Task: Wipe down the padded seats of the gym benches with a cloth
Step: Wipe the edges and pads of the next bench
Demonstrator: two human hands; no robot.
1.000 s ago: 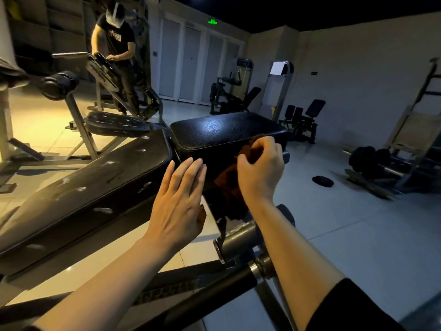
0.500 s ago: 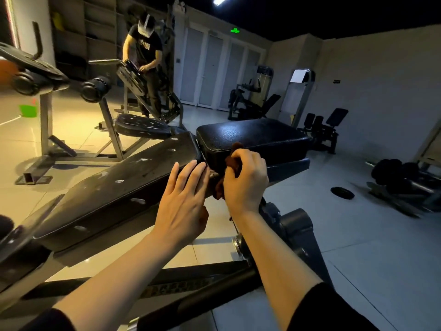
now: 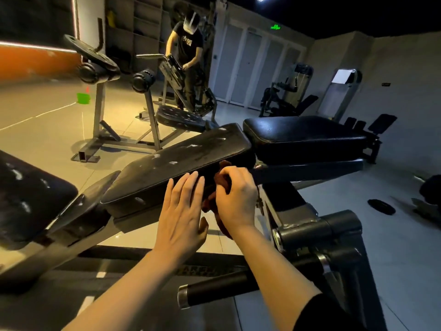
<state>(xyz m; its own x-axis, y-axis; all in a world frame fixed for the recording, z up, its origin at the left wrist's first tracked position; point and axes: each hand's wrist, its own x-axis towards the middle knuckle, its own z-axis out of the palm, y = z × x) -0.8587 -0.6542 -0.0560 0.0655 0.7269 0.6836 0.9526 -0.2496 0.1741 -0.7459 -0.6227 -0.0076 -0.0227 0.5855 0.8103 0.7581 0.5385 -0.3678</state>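
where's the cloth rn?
Head view, centre: the cloth is bunched in the right hand, against the near side edge of the bench pad, beside the open left hand.

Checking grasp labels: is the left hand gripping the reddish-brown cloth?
No, the left hand lies open with straight fingers, while the right hand grips the reddish-brown cloth.

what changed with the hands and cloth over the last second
The right hand took the cloth left from the seat pad edge to the side of the worn back pad. The left hand closed in beside it, fingers straight. The grip on the cloth stayed.
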